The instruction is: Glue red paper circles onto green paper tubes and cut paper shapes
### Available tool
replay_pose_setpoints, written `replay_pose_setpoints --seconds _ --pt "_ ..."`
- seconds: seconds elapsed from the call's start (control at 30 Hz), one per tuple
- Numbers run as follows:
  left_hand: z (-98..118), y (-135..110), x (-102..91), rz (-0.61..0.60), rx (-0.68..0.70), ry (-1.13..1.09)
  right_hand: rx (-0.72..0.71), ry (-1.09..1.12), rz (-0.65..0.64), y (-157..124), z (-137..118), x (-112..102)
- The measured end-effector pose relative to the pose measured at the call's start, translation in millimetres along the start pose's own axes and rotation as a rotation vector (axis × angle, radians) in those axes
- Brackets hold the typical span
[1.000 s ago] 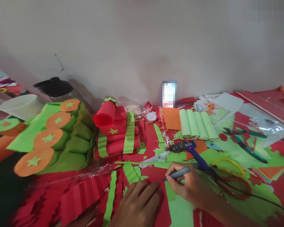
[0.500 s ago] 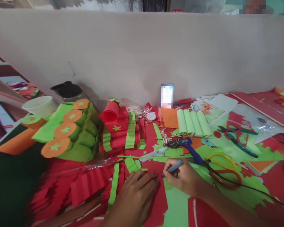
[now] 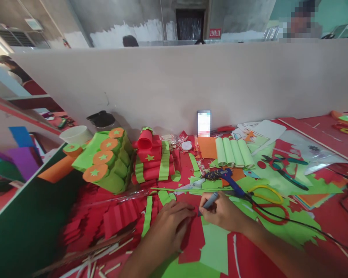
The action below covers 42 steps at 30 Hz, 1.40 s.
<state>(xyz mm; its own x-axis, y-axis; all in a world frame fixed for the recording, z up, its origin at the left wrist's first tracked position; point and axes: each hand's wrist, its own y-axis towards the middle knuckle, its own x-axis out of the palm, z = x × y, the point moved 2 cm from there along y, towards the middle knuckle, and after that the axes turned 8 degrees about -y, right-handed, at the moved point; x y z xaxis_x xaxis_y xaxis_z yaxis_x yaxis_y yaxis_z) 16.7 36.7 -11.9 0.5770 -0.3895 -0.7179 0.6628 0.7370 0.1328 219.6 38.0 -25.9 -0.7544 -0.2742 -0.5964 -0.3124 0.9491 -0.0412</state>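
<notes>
My right hand [image 3: 223,212] is closed around a grey marker pen [image 3: 212,200], whose tip points down at the edge of a sheet of red paper [image 3: 191,249]. Flat on that sheet lies my left hand [image 3: 174,222], fingers stretched out and holding nothing. A pale green sheet [image 3: 216,253] lies beside the red one, under my right forearm. Just beyond my hands are a thin green paper strip [image 3: 188,190] and green scraps. A blue glue gun [image 3: 227,178] rests behind my right hand, and scissors [image 3: 268,204] with yellow and red handles lie to its right.
Rolled pale green paper tubes [image 3: 234,152] stand before a propped phone [image 3: 203,123]. Left are a green paper model with orange star discs [image 3: 103,158] and a red one [image 3: 149,154]. Green-handled pliers [image 3: 287,172] lie right, with a black cord [image 3: 295,224]. A white partition [image 3: 162,85] closes the back.
The view has tilted up, showing more of the room beyond the partition, and slightly to the left. My hands keep nearly the same place on the paper; the pen stays in the right one.
</notes>
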Motion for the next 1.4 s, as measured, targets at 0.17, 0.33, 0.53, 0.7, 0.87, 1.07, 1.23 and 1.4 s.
replay_pose_setpoints --seconds 0.17,0.33,0.53,0.7,0.87,1.07,1.23,1.4 --pt "1 1 -3.2 0.001 -0.007 -0.043 -0.013 -0.001 0.026 0 -1 -1" --pt "-1 2 -4.3 0.01 -0.006 -0.07 -0.013 0.028 -0.015 -1 -4 -1" --pt "-6 3 -4.2 -0.001 0.009 -0.107 -0.024 0.034 -0.037 -2 -4 0" --pt "-8 2 -4.7 -0.01 0.001 -0.13 -0.032 0.032 -0.04 -2 -7 -1" --pt "-8 3 -5.7 -0.019 -0.017 -0.153 -0.008 0.05 -0.047 -2 -6 1" --pt "-15 5 -4.0 -0.06 -0.086 -0.239 -0.006 0.049 -0.052 -1 -6 1" --pt "-16 6 -4.7 -0.087 -0.111 -0.266 -0.067 -0.007 -0.036 1 -8 -1" --pt "-16 7 -5.3 -0.082 -0.105 -0.271 -0.17 -0.051 -0.009 1 -8 -3"
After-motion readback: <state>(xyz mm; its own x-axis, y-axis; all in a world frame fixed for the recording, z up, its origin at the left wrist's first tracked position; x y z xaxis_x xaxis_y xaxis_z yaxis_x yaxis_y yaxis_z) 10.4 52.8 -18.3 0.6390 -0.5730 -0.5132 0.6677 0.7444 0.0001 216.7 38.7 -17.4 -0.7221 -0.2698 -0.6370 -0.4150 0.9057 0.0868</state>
